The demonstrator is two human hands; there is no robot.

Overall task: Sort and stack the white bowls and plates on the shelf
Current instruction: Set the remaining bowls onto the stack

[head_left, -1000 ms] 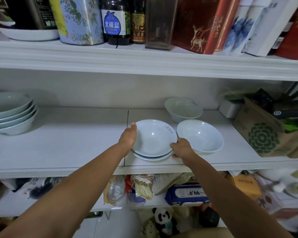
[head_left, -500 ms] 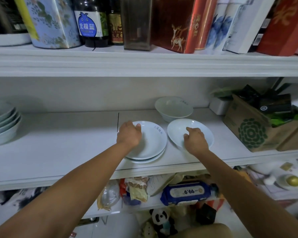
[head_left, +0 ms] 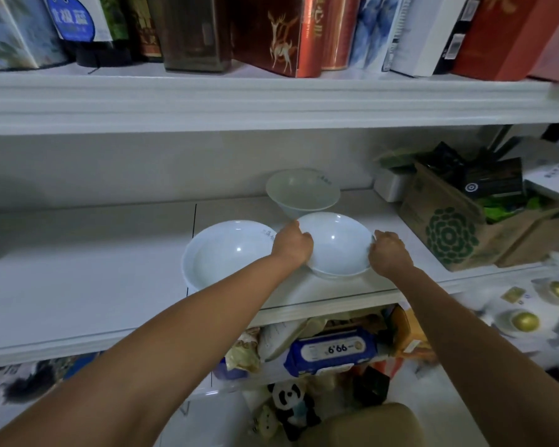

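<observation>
Shallow bowl (head_left: pixel 336 245): left hand (head_left: pixel 292 245), right hand (head_left: pixel 389 253) pinch opposite rims; lift level, centre over neighbouring bowl stack (head_left: pixel 220 256).

We get bare shelf (head_left: pixel 78 269) left of the wide plate (head_left: pixel 226 253). Rightward, cardboard box (head_left: pixel 446 233) blocks, near the front bowl (head_left: pixel 336 243); right hand (head_left: pixel 389 253) fits between them. Deep bowl (head_left: pixel 302 193) just behind; upper shelf (head_left: pixel 271 101) caps headroom.

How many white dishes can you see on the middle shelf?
3: a front bowl gripped by the left hand and right hand, a wide dish beside it on the left, a deeper bowl behind. Another may hide under the wide dish.
</observation>
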